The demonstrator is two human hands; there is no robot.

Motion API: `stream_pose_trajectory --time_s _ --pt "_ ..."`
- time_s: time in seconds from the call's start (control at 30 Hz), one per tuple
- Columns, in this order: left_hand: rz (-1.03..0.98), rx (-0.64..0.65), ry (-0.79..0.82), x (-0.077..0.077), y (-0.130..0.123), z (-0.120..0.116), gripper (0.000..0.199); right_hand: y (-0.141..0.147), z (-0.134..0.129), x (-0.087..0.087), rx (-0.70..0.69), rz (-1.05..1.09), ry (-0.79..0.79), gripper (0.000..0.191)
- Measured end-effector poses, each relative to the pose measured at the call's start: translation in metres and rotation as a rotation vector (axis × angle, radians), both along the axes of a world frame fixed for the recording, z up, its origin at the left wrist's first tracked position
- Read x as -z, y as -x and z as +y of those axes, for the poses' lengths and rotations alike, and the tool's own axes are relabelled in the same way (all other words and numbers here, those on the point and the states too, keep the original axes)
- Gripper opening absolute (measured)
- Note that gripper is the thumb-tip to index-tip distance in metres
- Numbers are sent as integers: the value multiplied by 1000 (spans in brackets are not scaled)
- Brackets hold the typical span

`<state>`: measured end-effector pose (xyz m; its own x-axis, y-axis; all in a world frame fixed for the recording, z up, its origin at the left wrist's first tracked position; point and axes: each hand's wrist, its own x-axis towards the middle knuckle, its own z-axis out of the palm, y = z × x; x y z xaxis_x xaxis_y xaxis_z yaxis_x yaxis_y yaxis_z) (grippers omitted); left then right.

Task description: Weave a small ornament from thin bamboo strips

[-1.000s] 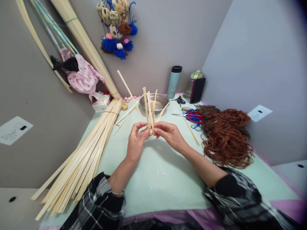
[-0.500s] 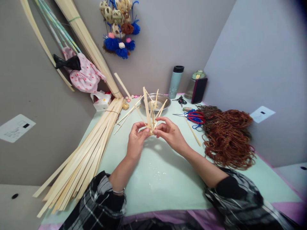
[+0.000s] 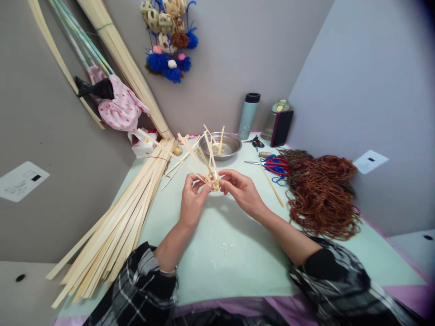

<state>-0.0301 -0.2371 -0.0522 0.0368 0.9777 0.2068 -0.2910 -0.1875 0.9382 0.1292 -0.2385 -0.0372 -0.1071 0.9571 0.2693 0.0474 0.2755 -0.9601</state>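
A small woven piece of bamboo strips (image 3: pixel 215 184) is held up between my hands over the middle of the table. Several loose strip ends fan upward and to the left from it. My left hand (image 3: pixel 195 194) pinches its left side with thumb and fingers. On the other side, my right hand (image 3: pixel 239 190) is closed at the weave's right edge, thumb against forefinger. Just behind, a metal bowl (image 3: pixel 234 144) holds a few more strips that stick up over the rim.
Long bamboo strips (image 3: pixel 125 222) lie bundled at left. Scissors with red handles (image 3: pixel 277 166), blue cord and a brown yarn heap (image 3: pixel 322 194) are at right. A tumbler (image 3: pixel 249 117), a bottle and a phone (image 3: pixel 282 128) stand at the back. Woven balls (image 3: pixel 166 22) hang on the wall.
The woven piece has turned in my hands. Its long strip ends, upright before, now lean further to the left. Both hands stay in nearly the same place.
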Motion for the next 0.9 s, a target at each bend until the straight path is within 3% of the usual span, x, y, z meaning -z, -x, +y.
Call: stream_pose_trajectory --time_s 0.37,0.57,0.77,0.9 --pt "56 -18 45 2 1 0 34 -1 0 -2 -39 -69 -13 39" --pt "45 34 38 1 0 0 32 -3 1 -3 -82 -66 -3 38" --pt "-108 -16 39 2 -1 3 41 -2 1 0 -96 -34 1 38" --pt "-68 17 0 1 -2 3 24 0 0 -1 -99 -50 8 36"
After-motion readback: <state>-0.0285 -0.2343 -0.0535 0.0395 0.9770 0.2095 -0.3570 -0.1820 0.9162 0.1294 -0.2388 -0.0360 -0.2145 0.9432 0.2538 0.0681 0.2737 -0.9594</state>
